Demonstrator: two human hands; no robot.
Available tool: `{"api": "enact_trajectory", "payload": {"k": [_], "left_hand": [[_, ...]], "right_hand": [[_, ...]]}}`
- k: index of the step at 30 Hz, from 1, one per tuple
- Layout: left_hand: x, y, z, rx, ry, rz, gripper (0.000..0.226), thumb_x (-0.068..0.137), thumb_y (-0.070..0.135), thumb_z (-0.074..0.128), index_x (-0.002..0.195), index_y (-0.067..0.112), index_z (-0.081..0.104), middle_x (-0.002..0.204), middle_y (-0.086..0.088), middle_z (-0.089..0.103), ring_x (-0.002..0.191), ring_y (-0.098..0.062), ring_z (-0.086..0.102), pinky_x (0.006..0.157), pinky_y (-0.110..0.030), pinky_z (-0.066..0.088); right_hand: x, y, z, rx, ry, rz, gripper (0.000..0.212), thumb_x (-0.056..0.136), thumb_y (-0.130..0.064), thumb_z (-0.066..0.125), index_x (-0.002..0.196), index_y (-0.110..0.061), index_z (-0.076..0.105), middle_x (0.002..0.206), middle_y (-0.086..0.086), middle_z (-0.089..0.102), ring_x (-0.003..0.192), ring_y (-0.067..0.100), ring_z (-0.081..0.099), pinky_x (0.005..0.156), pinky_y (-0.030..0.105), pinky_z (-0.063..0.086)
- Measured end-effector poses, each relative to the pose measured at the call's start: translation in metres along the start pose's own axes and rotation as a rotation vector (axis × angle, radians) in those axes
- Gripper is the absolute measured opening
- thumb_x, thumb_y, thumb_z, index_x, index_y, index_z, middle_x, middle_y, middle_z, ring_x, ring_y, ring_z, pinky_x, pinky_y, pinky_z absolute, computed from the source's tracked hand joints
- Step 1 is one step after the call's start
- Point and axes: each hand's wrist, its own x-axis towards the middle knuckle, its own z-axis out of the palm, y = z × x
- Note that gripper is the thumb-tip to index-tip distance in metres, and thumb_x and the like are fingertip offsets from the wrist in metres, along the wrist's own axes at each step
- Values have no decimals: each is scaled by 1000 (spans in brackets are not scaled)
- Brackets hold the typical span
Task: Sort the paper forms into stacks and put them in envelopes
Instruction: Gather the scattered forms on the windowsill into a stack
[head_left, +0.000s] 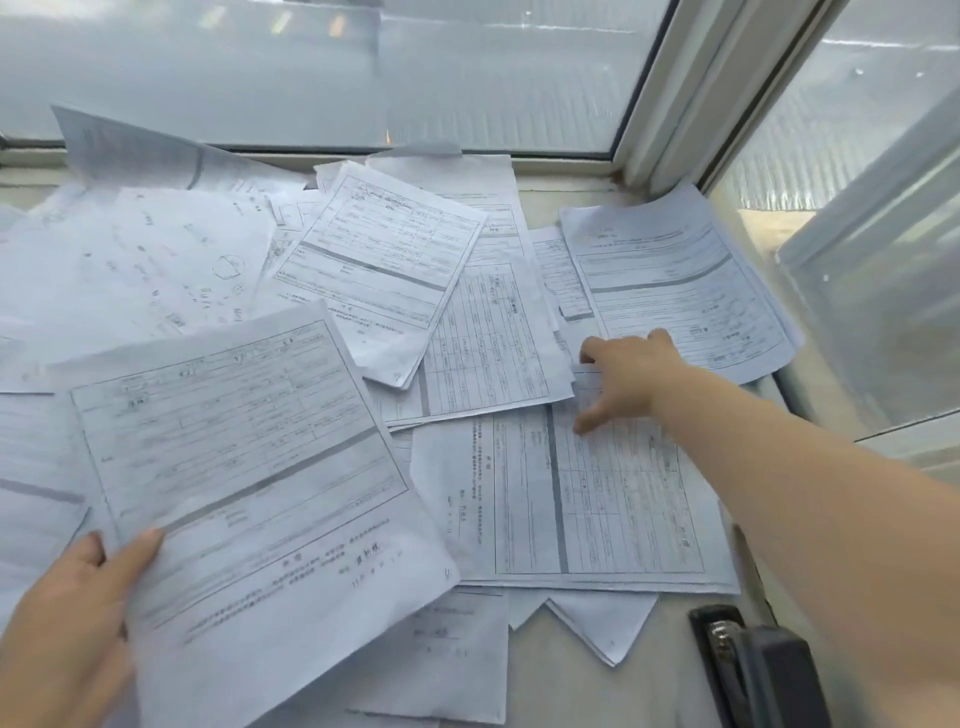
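Left hand (67, 618) at the lower left, thumb curled over the near edge of a printed form (249, 467) and gripping it, the sheet lifted and tilted above the rest. Right hand (626, 379) stretched out across the middle right, fingers spread and bent down onto the loose forms (587, 499), fingertips touching paper where two sheets overlap; whether a sheet is pinched there, cannot tell. Forms scattered over most of the pale surface (561, 675), overlapping at many angles. One squared-up stack (675, 280) at the far right, near the window corner, just beyond the right hand. Another small stack (384, 270) lying tilted in the middle, on top of other sheets. Sheets with faint handwriting (156, 260) at the far left. Black stapler (753, 670) on the surface at the lower right, beside the right forearm. Frosted window panes (363, 73) behind the papers, white frame (670, 93) at the corner.
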Motion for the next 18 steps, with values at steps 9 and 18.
{"api": "enact_trajectory", "payload": {"k": [9, 18], "left_hand": [[-121, 98, 63, 167, -11, 35, 21, 93, 17, 58, 113, 17, 66, 104, -13, 72, 95, -37, 69, 83, -54, 53], [-138, 95, 98, 294, -139, -35, 15, 95, 8, 54, 104, 5, 66, 94, -15, 74, 79, -24, 72, 64, -34, 57]], "right_hand": [[-57, 13, -24, 349, 10, 49, 25, 83, -13, 62, 102, -28, 58, 95, -2, 60, 91, 23, 56, 75, 34, 48], [-133, -43, -124, -605, 248, 17, 21, 85, -25, 53, 65, -29, 47, 73, -13, 48, 86, 14, 42, 104, 44, 27]]}}
